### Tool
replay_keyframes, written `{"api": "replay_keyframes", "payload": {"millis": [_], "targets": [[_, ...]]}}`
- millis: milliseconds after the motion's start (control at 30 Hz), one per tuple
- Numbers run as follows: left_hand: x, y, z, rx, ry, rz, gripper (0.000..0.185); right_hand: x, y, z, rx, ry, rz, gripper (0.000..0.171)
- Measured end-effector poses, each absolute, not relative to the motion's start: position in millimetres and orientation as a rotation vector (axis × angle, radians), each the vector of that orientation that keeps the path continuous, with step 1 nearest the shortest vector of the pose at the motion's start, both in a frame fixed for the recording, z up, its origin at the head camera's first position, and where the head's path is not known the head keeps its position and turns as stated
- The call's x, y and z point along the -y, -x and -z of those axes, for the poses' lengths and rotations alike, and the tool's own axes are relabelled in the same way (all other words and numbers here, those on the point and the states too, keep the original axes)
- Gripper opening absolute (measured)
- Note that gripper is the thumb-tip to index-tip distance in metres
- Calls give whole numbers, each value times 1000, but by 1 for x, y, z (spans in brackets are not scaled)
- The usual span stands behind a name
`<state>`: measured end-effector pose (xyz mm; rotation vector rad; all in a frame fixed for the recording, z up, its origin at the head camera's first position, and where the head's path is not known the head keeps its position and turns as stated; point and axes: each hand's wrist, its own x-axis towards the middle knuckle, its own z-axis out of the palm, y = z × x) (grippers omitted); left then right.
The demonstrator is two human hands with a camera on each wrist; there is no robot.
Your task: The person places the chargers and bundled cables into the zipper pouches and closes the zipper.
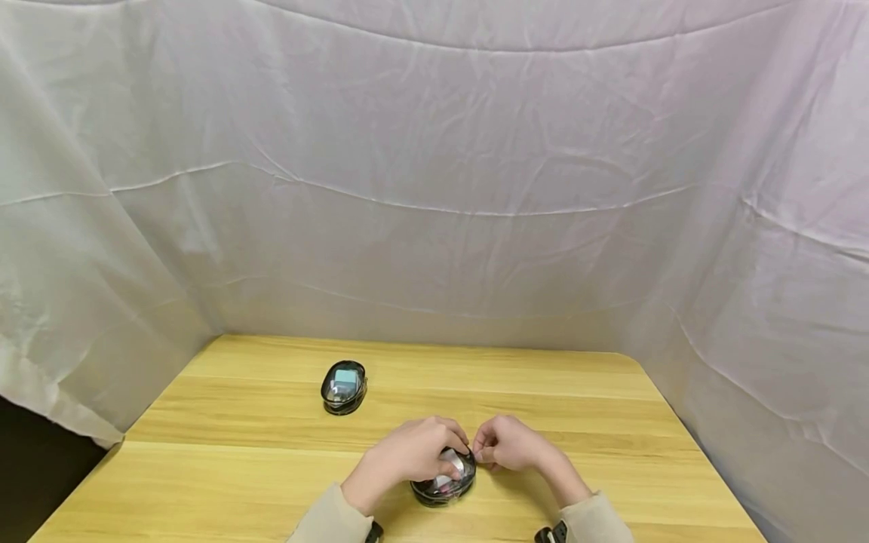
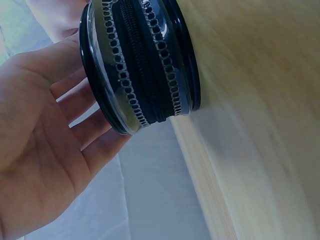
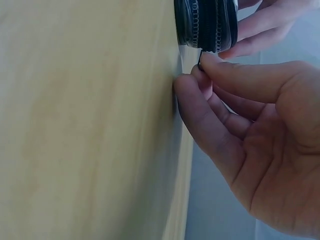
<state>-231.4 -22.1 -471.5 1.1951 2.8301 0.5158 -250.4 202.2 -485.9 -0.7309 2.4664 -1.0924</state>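
While the left hand (image 1: 407, 456) cups the round zipped case (image 1: 444, 483) at six o'clock on the worktop (image 1: 204, 467), the right hand (image 1: 509, 445) pinches its zipper pull; a second case (image 1: 344, 386) lies well apart at eleven o'clock.

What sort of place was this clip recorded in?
Probably a makeshift recording booth, not a lived-in room: white cloth hangs round three sides of a plain wooden table, which bears only two small round zip cases, one under the person's hands.
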Motion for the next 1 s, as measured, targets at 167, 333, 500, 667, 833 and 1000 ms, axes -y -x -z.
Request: {"api": "replay_keyframes", "payload": {"millis": [167,333,500,667,833,1000], "targets": [[21,230,470,-2839,-1172,-514,30,-202,251,486,-2458,743,1077,12],[20,229,470,-2847,-1157,-513,29,-205,252,486,-2445,772,1059,12],[20,228,469,-2851,-1157,-510,28,-208,254,486,-2429,793,1037,12],[20,228,469,-2849,-1157,-507,28,-208,253,485,-2408,783,1040,12],[20,229,469,-2840,-1162,-509,29,-208,252,485,-2411,766,1046,12],[21,229,470,-2847,-1167,-508,30,-207,252,485,-2430,743,1051,12]]}}
